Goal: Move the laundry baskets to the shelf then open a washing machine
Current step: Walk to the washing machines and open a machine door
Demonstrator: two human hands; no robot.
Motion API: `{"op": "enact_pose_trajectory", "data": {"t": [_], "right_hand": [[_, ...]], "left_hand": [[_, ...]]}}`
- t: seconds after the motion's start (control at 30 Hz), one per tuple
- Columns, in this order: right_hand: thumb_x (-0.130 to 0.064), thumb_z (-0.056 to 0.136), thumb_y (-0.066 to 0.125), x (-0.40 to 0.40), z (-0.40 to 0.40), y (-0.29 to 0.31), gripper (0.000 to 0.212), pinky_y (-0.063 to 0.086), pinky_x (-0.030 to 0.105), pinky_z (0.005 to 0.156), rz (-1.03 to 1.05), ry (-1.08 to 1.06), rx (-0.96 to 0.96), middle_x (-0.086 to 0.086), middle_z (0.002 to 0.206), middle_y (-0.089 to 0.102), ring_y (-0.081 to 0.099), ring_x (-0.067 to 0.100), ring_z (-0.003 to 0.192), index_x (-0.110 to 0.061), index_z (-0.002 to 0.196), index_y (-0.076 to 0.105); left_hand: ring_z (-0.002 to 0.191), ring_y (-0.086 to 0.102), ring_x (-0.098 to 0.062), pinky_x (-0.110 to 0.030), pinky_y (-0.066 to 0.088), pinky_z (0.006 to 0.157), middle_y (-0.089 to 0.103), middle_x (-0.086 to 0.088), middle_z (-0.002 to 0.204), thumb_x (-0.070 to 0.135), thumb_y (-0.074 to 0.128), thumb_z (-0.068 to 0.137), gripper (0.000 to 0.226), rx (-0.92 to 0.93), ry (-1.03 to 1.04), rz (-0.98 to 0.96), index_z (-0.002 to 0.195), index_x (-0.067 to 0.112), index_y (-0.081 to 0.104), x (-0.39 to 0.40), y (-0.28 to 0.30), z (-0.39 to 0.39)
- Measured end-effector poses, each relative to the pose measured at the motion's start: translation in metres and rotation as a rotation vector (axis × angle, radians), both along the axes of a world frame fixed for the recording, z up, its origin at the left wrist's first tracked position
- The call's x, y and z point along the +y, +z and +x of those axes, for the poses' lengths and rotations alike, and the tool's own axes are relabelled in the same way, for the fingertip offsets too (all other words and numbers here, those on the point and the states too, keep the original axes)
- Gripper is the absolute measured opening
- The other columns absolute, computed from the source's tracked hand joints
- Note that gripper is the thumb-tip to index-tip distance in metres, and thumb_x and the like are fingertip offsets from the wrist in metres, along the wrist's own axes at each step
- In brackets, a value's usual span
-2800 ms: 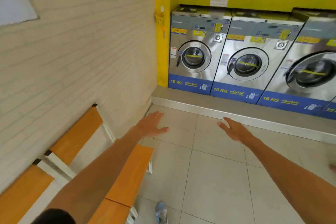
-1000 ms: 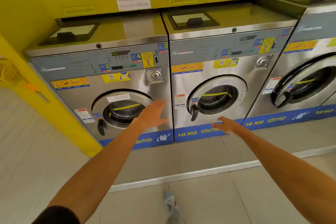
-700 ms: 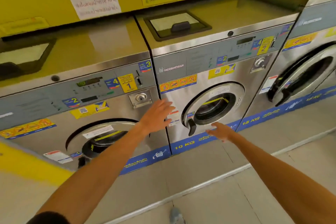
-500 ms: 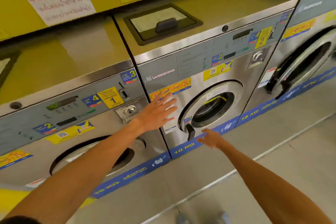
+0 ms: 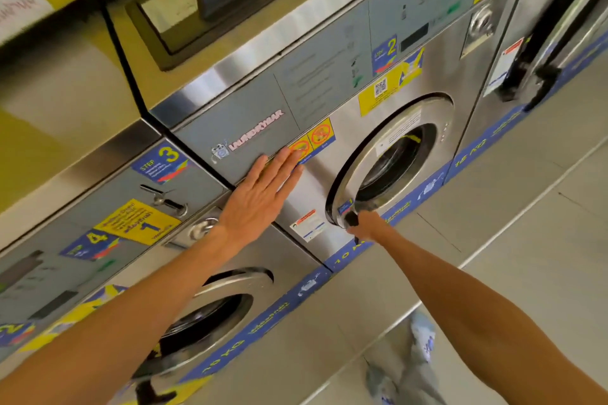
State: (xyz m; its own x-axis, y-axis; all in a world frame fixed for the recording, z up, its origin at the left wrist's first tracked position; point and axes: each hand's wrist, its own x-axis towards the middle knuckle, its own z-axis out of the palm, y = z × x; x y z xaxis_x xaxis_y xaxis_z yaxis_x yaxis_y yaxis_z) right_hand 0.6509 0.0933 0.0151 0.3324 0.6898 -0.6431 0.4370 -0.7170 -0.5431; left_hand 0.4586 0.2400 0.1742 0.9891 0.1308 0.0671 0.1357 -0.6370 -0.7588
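A steel front-loading washing machine (image 5: 332, 52) fills the middle of the head view, its round glass door (image 5: 391, 158) still against the front panel. My left hand (image 5: 260, 194) lies flat and open on the panel just left of the door, fingers over a yellow warning sticker. My right hand (image 5: 365, 227) is closed around the black door handle (image 5: 351, 219) at the door's lower left edge. No laundry basket is in view.
A second 10 KG washing machine (image 5: 108, 240) stands at the left, its door under my left forearm. A larger machine (image 5: 559, 26) with a black handle stands at the right. A raised grey step (image 5: 510, 158) runs below the machines; my feet are on the tiled floor (image 5: 543, 273).
I have come closer to the middle machine. My left hand moved up and flat onto its panel, and my right hand reached the door handle and closed on it.
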Motion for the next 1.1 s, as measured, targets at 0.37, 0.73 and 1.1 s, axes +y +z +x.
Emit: {"op": "enact_pose_trajectory", "data": {"t": [0.37, 0.73, 1.1], "right_hand": [[-0.03, 0.105, 0.051, -0.002, -0.014, -0.029, 0.048, 0.052, 0.041, 0.1, 0.031, -0.079, -0.113, 0.022, 0.134, 0.059, 0.062, 0.036, 0.12, 0.001, 0.141, 0.043], [-0.023, 0.105, 0.05, -0.065, -0.003, -0.038, 0.047, 0.045, 0.044, 0.1, 0.019, 0.005, -0.202, 0.026, 0.136, 0.055, 0.056, 0.04, 0.125, 0.002, 0.142, 0.038], [-0.016, 0.102, 0.051, -0.186, 0.064, -0.026, 0.043, 0.045, 0.04, 0.1, -0.048, 0.106, -0.207, 0.023, 0.139, 0.053, 0.055, 0.038, 0.127, -0.001, 0.142, 0.044]], "left_hand": [[0.157, -0.004, -0.036, -0.054, -0.012, 0.124, 0.001, -0.016, 0.17, 0.059, 0.069, 0.077, 0.115, -0.012, -0.003, 0.095, 0.162, 0.009, 0.009, 0.004, -0.003, 0.001], [0.155, -0.012, -0.037, -0.054, -0.015, 0.123, -0.01, -0.016, 0.169, 0.049, 0.065, 0.085, 0.111, 0.074, 0.155, 0.073, 0.162, 0.008, -0.003, -0.022, 0.011, 0.004], [0.157, -0.006, -0.032, -0.059, 0.003, 0.124, -0.003, -0.015, 0.17, 0.058, 0.061, 0.084, 0.107, 0.082, 0.419, -0.021, 0.161, 0.006, 0.008, -0.074, 0.039, 0.021]]}}
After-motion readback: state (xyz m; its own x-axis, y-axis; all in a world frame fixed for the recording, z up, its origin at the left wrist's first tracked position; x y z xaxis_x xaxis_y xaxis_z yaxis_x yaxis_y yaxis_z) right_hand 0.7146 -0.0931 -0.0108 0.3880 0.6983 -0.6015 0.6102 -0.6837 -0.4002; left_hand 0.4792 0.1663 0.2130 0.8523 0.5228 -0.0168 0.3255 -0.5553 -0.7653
